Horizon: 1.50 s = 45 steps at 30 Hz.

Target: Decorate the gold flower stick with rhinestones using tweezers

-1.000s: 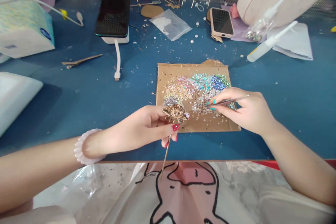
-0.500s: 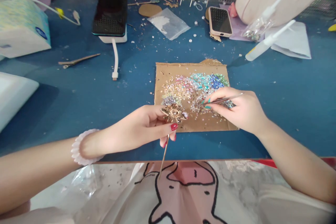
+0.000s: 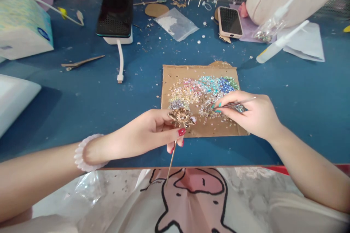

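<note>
Left hand (image 3: 146, 131) grips a gold flower ornament (image 3: 181, 117), one pale stone (image 3: 194, 119) apparently set; right hand (image 3: 257, 114) pinches tweezers (image 3: 240, 102) among many unplaced stones (image 3: 187, 94).

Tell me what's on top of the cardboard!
Sparkly pieces in pink, yellow, turquoise, blue and green lie on the cardboard. The left hand and right hand hide parts; what's beneath them can't be seen.

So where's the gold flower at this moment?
In the head view, the gold flower is in the person's left hand, seen against the near left part of the cardboard.
</note>
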Each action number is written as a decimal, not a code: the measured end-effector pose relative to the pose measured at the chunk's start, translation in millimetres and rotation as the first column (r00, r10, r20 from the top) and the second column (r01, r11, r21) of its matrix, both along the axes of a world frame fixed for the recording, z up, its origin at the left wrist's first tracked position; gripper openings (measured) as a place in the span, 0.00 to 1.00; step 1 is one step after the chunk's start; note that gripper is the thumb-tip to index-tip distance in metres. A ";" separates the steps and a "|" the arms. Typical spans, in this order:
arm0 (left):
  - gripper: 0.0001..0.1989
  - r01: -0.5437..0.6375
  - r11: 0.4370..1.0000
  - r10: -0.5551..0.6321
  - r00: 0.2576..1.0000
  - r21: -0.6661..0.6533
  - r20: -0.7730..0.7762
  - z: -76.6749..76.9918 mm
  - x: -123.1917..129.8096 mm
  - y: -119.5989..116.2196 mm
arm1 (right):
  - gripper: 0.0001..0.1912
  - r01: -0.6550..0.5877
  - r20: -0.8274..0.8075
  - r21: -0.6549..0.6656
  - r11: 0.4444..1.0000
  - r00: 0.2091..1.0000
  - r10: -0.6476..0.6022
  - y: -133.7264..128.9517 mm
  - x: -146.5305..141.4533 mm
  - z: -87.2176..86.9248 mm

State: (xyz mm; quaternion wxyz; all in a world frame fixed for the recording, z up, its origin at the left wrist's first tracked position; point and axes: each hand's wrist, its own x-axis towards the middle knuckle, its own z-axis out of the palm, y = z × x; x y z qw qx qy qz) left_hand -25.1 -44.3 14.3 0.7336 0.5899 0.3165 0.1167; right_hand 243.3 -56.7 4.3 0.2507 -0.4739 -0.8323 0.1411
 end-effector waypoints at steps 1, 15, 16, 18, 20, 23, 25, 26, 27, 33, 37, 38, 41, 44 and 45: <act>0.09 0.001 1.000 -0.001 1.000 -0.005 -0.003 0.1 0.0 -0.2 | 0.02 0.000 -0.001 -0.005 1.000 1.000 0.000 -0.1 0.0 0.1; 0.10 -0.095 0.995 0.096 0.995 -0.028 0.027 -0.1 1.8 -5.4 | 0.02 -0.060 0.014 0.112 0.992 0.998 0.058 -0.4 1.0 -4.1; 0.10 -0.077 0.997 0.078 0.997 -0.028 0.025 -0.1 1.6 -4.8 | 0.03 -0.066 0.013 0.120 0.991 0.998 0.065 -0.1 1.3 -4.9; 0.10 -0.059 0.998 0.059 0.998 -0.025 0.022 -0.2 1.1 -4.1 | 0.02 -0.073 0.013 0.135 0.988 0.997 0.072 0.4 1.8 -6.0; 0.10 -0.071 0.997 0.071 0.997 -0.021 0.025 -0.3 0.7 -4.0 | 0.02 -0.072 0.010 0.140 0.987 0.997 0.071 0.6 2.2 -6.5; 0.09 -0.068 0.997 0.069 0.997 -0.024 0.029 -0.5 0.6 -4.7 | 0.03 -0.062 -0.009 0.128 0.990 0.998 0.064 -0.1 2.7 -6.1; 0.09 -0.071 0.997 0.072 0.997 -0.032 0.024 -0.6 1.0 -5.4 | 0.04 -0.060 -0.021 0.117 0.991 0.998 0.063 -0.9 2.9 -5.8; 0.09 -0.082 0.996 0.083 0.996 -0.034 0.022 -0.6 1.2 -5.8 | 0.04 -0.061 -0.023 0.110 0.992 0.998 0.064 -1.2 2.9 -5.8; 0.10 -0.097 0.995 0.098 0.995 -0.034 0.021 -0.7 1.5 -6.2 | 0.04 -0.062 -0.024 0.104 0.993 0.998 0.065 -1.4 2.9 -5.8; 0.10 -0.098 0.995 0.099 0.995 -0.025 0.029 -0.3 1.8 -5.5 | 0.04 -0.057 -0.017 0.077 0.995 0.998 0.059 -1.6 2.7 -5.8; 0.09 -0.032 0.999 0.032 0.999 -0.010 0.020 -0.6 0.0 -2.5 | 0.04 -0.060 -0.033 0.062 0.996 0.997 0.062 -2.4 3.3 -4.6; 0.09 -0.017 1.000 0.017 1.000 -0.005 0.015 -0.9 -0.4 -1.9 | 0.04 -0.061 -0.042 0.053 0.997 0.997 0.064 -2.8 3.3 -4.4; 0.09 -0.002 1.000 0.002 1.000 0.008 0.002 -1.6 -1.2 -0.8 | 0.04 -0.086 -0.084 0.014 0.996 0.993 0.087 -4.0 2.6 -4.0; 0.09 0.005 1.000 -0.005 1.000 0.018 0.002 -1.9 -1.3 -0.5 | 0.04 -0.166 -0.132 -0.009 0.986 0.978 0.163 -5.0 0.4 -3.4; 0.09 0.005 1.000 -0.005 1.000 0.018 0.002 -1.9 -1.4 -0.5 | 0.04 -0.201 -0.136 -0.011 0.980 0.971 0.197 -5.2 -0.6 -3.2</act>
